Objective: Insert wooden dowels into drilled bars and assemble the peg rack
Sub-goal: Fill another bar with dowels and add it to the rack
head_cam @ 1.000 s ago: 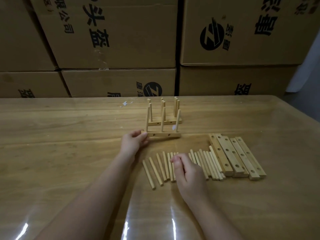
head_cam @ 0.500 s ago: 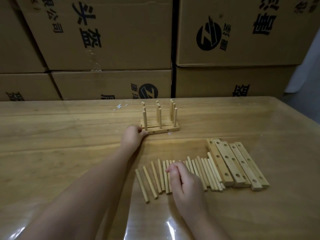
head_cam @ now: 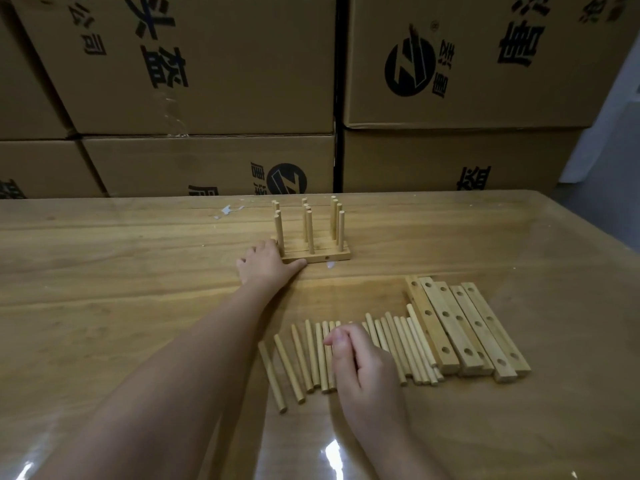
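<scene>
The peg rack (head_cam: pixel 322 255) stands at the middle back of the table, three drilled bars pushed together with several upright dowels (head_cam: pixel 309 233) in them. My left hand (head_cam: pixel 265 266) holds its left end, thumb along the front bar, fingers at the end. A row of several loose dowels (head_cam: pixel 298 358) lies in front of me. My right hand (head_cam: pixel 363 365) rests on this row with fingers curled and thumb and forefinger pinched together; no dowel is lifted. Several loose drilled bars (head_cam: pixel 464 327) lie side by side to the right of the dowels.
The wooden table (head_cam: pixel 121 271) has a glossy clear cover. Stacked cardboard boxes (head_cam: pixel 207 81) form a wall right behind its back edge. A small white scrap (head_cam: pixel 227 210) lies behind the rack on the left. The table's right edge (head_cam: pixel 595 230) runs diagonally.
My left hand pushed the front bar with its dowels back against the other two bars, closing the gap. My right hand stayed on the loose dowels.
</scene>
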Motion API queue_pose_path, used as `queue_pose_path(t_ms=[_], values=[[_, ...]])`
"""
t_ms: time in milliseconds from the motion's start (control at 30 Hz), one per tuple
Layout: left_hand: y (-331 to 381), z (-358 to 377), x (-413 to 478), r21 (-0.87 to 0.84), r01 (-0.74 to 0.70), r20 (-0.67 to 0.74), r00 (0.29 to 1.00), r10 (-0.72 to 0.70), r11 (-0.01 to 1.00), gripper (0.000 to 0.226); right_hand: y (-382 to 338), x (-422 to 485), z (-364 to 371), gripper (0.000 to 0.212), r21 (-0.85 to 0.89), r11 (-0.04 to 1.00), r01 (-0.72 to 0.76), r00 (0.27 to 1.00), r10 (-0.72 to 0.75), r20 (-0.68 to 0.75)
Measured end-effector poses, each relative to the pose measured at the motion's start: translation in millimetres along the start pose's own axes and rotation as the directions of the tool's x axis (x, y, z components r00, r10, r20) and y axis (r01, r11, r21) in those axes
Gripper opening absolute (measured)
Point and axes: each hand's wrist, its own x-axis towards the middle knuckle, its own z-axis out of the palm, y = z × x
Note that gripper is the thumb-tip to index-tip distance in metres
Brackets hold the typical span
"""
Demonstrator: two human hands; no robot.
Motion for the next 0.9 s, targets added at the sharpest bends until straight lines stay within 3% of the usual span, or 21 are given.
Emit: queue_pose_path(t_ms=[400, 600, 767, 900], values=[[-1.0, -3.7, 11.5, -0.079, -0.005, 0.060, 0.998, 0.010, 0.997, 0.066, 5.3, 0.5, 3.6, 0.033, 0.023, 0.999, -0.034, 0.999, 0.034, -0.001], [-5.4, -13.0, -15.5, -0.295, 0.000, 0.042, 0.999, 0.014, 0.955, 0.056, 7.6, 0.3, 4.3, 0.036, 0.004, 1.000, -0.030, 1.000, 0.030, -0.005], [-18.4, -25.0, -66.5, -0.530, 0.001, 0.027, 0.999, 0.016, 0.848, 0.053, 7.5, -1.5, 4.0, 0.039, -0.039, 0.999, -0.033, 0.999, 0.032, -0.005], [-31.3, -31.5, -111.4, -0.576, -0.037, -0.053, 0.999, 0.008, 0.816, 0.035, 1.9, -2.3, 2.6, 0.018, -0.205, 0.978, -0.025, 0.994, 0.003, -0.105]])
